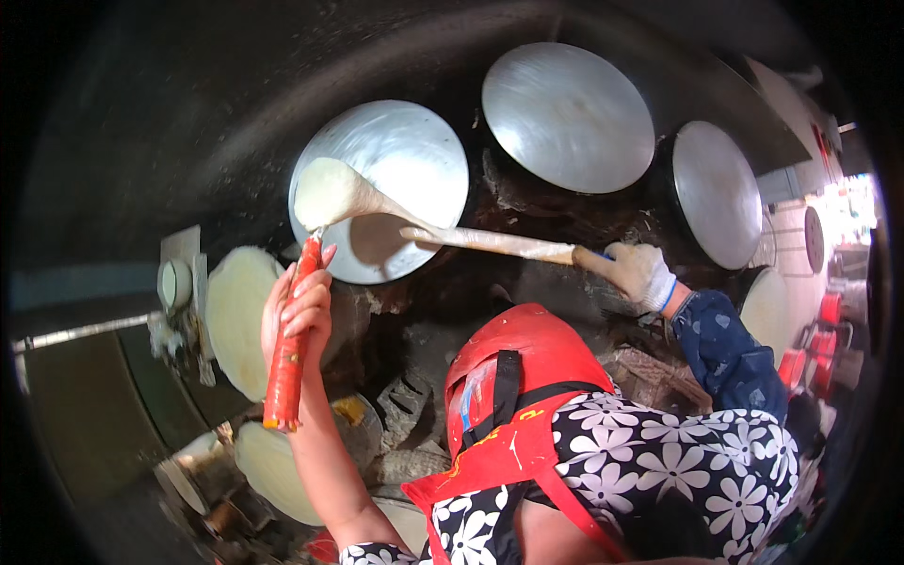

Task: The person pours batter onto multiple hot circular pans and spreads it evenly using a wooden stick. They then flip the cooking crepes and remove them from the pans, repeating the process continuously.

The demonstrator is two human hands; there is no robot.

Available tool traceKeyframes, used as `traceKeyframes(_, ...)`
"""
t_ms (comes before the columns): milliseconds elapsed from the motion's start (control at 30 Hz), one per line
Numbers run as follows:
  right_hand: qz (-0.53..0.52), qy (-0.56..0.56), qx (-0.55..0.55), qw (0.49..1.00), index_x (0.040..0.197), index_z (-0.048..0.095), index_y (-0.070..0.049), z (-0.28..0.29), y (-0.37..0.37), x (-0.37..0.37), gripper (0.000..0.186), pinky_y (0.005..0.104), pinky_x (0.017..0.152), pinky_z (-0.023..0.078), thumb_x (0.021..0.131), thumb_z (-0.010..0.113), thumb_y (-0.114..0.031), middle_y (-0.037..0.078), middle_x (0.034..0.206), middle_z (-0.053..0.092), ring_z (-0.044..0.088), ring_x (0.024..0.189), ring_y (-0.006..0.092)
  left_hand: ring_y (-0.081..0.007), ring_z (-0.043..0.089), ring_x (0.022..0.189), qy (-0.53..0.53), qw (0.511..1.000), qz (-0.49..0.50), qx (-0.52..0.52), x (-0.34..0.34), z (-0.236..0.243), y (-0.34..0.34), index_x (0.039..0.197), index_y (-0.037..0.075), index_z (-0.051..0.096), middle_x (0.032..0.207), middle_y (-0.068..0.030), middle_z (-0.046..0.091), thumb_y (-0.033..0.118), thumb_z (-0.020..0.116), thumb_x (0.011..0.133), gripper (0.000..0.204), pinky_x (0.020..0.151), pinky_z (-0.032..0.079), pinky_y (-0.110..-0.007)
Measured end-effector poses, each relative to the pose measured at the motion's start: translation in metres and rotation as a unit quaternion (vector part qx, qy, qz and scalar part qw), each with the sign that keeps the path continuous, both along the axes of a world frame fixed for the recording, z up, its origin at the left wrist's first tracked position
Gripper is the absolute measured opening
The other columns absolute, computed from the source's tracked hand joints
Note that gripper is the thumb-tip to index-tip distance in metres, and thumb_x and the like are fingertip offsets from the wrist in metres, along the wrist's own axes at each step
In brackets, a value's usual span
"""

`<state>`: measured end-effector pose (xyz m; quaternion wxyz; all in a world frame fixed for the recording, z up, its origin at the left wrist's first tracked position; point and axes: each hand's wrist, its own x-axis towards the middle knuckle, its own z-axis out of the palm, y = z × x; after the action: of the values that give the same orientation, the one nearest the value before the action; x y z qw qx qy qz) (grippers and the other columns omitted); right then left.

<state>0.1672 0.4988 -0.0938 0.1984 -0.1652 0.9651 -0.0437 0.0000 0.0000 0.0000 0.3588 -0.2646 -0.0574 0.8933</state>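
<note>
Head view finds your bare left hand [303,306] with its fingers wrapped around a red-handled tool [288,348], its upper end carrying a pale, wet-looking mass [327,193] over the left part of the silver griddle [435,155]. Your gloved right hand [637,273], to the right of the griddle, has its fingers closed on a wooden stick [508,243], whose far end reaches over the griddle's near right part. A pale strip runs from the mass toward the stick; whether it touches the stick cannot be told.

Judged step: the pale mass is being worked above the griddle with both tools. The next move appears to call for a steady left wrist and a controlled stick.

Further findings: a second silver disc [570,118] and a third silver disc [718,196] lie right of the griddle; a pale round sheet [243,320] sits left of it, toward you. Obstructions: the mass and stick partly cover the griddle, leaving the tools little room between them.
</note>
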Motion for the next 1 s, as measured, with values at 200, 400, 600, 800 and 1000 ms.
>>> traceKeyframes(200,-0.144,0.158,-0.074,0.974,0.165,0.039,-0.023,-0.048,0.010,-0.058,0.065,0.0467,0.049,0.051,0.105,0.061,-0.033,0.010,0.082,0.063,0.066,0.060,0.0323,-0.0122,0.045,0.060,0.113,0.986,-0.123,-0.020,-0.165,-0.054,0.092,0.150,-0.012,0.036,0.086,-0.0067,0.045,0.016,0.044,0.112,0.047,0.045,0.041,-0.026)
traceKeyframes(400,-0.349,0.198,-0.244,0.883,0.167,0.034,-0.024,-0.098,-0.120,-0.096,0.065,0.0529,0.063,0.057,0.107,0.058,-0.029,0.019,0.091,0.070,0.071,0.075,0.0420,-0.0114,0.046,0.058,0.247,0.861,-0.223,-0.386,-0.207,-0.107,0.138,0.112,0.001,0.050,0.080,-0.0042,0.049,0.020,0.054,0.110,0.020,0.047,0.042,-0.026)
traceKeyframes(600,-0.430,0.151,-0.277,0.846,0.166,0.035,-0.022,-0.110,-0.186,-0.119,0.062,0.0595,0.075,0.057,0.108,0.055,-0.028,0.026,0.095,0.070,0.071,0.083,0.0483,-0.0168,0.057,0.053,0.426,0.609,-0.212,-0.634,-0.210,-0.141,0.150,0.114,-0.001,0.054,0.074,-0.0066,0.056,0.019,0.060,0.105,0.022,0.045,0.051,-0.034)
traceKeyframes(800,-0.482,0.107,-0.299,0.817,0.166,0.031,-0.019,-0.103,-0.202,-0.132,0.062,0.0616,0.081,0.054,0.109,0.051,-0.027,0.031,0.097,0.071,0.069,0.092,0.0525,-0.0317,0.073,0.080,0.536,0.309,-0.201,-0.759,-0.216,-0.151,0.118,0.152,-0.002,0.049,0.103,-0.0217,0.072,0.011,0.063,0.099,0.057,0.072,0.059,-0.043)
traceKeyframes(1000,-0.498,0.045,-0.350,0.792,0.162,0.034,-0.012,-0.084,-0.264,-0.177,0.057,0.0595,0.091,0.051,0.108,0.050,-0.024,0.032,0.115,0.070,0.068,0.107,0.0518,-0.0458,0.069,0.114,0.580,0.098,-0.134,-0.797,-0.227,-0.147,0.097,0.156,0.003,0.047,0.123,-0.0296,0.071,0.006,0.070,0.092,0.067,0.097,0.055,-0.052)
